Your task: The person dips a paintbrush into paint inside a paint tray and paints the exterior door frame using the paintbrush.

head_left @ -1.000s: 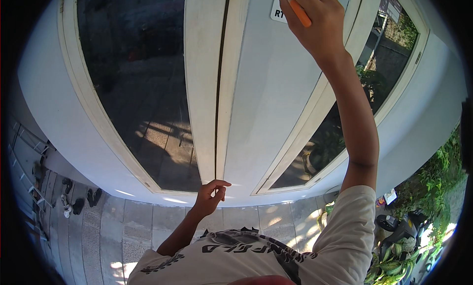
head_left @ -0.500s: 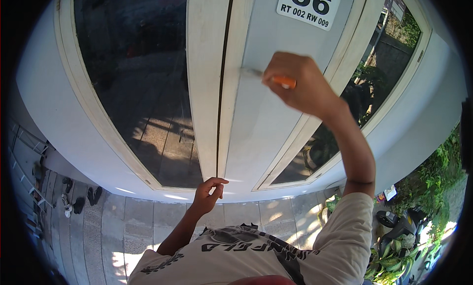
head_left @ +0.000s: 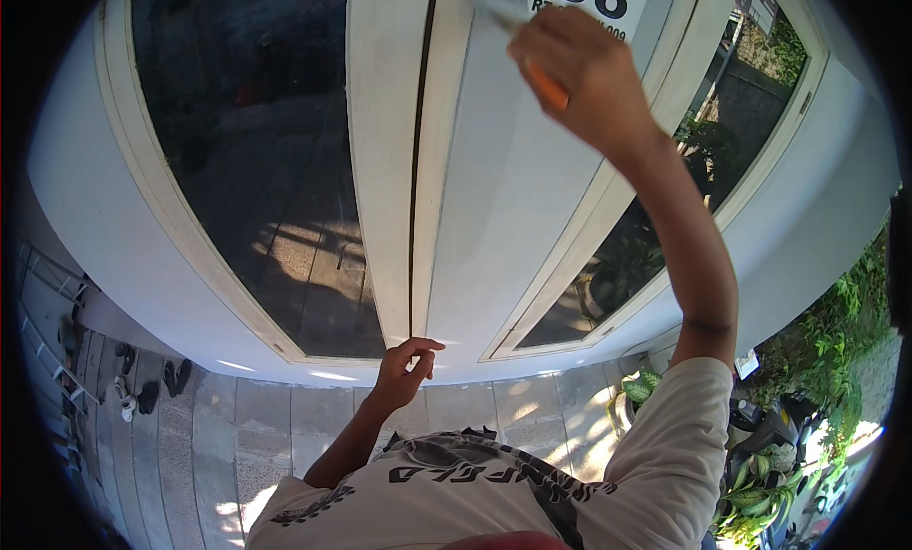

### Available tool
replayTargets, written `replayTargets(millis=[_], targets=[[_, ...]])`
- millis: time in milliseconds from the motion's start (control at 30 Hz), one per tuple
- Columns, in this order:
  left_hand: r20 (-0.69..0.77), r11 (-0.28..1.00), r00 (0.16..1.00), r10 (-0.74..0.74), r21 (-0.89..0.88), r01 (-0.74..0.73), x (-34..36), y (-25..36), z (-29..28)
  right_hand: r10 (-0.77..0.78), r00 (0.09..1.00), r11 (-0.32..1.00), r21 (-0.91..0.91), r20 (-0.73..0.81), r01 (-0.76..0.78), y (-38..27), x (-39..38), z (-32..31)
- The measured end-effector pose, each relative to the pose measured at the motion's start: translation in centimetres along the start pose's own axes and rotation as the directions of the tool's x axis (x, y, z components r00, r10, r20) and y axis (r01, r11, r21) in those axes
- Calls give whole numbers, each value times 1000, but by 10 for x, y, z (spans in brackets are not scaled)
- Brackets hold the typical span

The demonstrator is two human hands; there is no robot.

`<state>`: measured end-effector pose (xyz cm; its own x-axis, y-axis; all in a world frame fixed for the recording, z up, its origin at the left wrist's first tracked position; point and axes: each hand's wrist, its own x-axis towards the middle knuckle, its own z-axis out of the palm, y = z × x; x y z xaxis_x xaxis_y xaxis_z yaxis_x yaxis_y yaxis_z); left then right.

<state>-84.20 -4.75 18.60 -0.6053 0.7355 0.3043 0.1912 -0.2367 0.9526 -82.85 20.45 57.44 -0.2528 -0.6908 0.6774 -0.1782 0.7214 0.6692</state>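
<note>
My right grip (head_left: 591,80) is clamped on a brush (head_left: 547,86) at the far side of the scene, its orange handle showing under my curled fingers and its pale, blurred bristles pointing far and left. They lie over the left edge of a grey-white wall panel (head_left: 503,180); I can't tell whether they touch it. A white sign plate (head_left: 624,20) sits just right of the bristles, partly covered by my knuckles. My left grip (head_left: 401,371) hangs nearer, loosely bent, a small gap between thumb and forefinger, near the panel's bottom end. Dark glass (head_left: 247,123) in a cream frame stands to the left. Shoes (head_left: 149,398) lie left on the paved floor (head_left: 323,407); leafy plants (head_left: 817,346) grow to the right.
</note>
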Motion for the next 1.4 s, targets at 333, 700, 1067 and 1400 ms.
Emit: replayTargets(millis=[333, 700, 1067, 1400], targets=[[-13, 1000, 1000, -6, -19, 6, -5, 0, 0, 152, 958, 870, 428, 243, -246, -7, -10, -10], [20, 1000, 999, 26, 14, -26, 0, 2, 4, -46, 999, 997, -62, -2, 46, 38, 18, -18], [-6, 1000, 1000, 24, 8, -24, 2, 3, -1, 80, 915, 866, 426, 395, -260, -9, 0, -18], [-34, 1000, 999, 28, 14, -28, 5, 0, -1, 245, 969, 965, 87, 35, -247, 125, 127, -82]])
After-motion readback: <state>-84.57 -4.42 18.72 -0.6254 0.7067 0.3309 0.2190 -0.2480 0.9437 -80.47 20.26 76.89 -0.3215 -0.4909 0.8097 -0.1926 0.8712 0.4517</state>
